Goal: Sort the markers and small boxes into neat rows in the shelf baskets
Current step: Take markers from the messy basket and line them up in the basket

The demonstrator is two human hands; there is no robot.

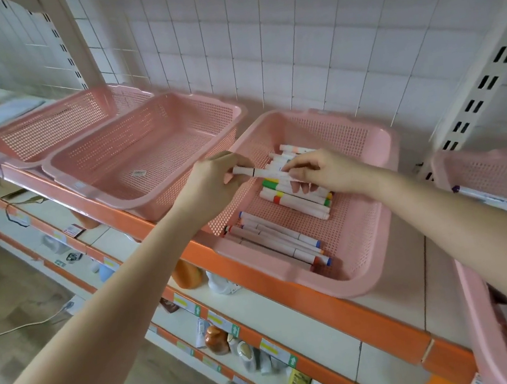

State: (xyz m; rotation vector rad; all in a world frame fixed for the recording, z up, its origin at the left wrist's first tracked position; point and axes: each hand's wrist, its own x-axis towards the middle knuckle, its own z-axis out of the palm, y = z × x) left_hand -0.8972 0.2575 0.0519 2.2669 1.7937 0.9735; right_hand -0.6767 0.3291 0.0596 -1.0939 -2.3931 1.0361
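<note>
The left hand (212, 182) is pinching one end of a white marker (259, 173) that is showing a thin black band near its cap, and the right hand (317, 172) is gripping the other end between thumb and forefinger, its remaining fingers curling down onto the markers beneath. The marker is lying nearly level between the two hands, hovering just inside the left wall of a pink basket (355, 288) that is sitting on a shelf (376, 324) with an orange front edge. Directly under the right hand a back row of markers (295, 200) is lying side by side, white barrels showing green, yellow and red bands at their left ends. Nearer the front of the same basket a second group of markers (281, 241) is lying at a slant, pale barrels ending in blue and red caps on the right. To the left a second pink basket (155, 140) is standing just beside the first, and a third (53, 128) is overlapping it behind. At the right edge another pink basket (501, 172) is holding a purple-capped marker (485, 196)
</note>
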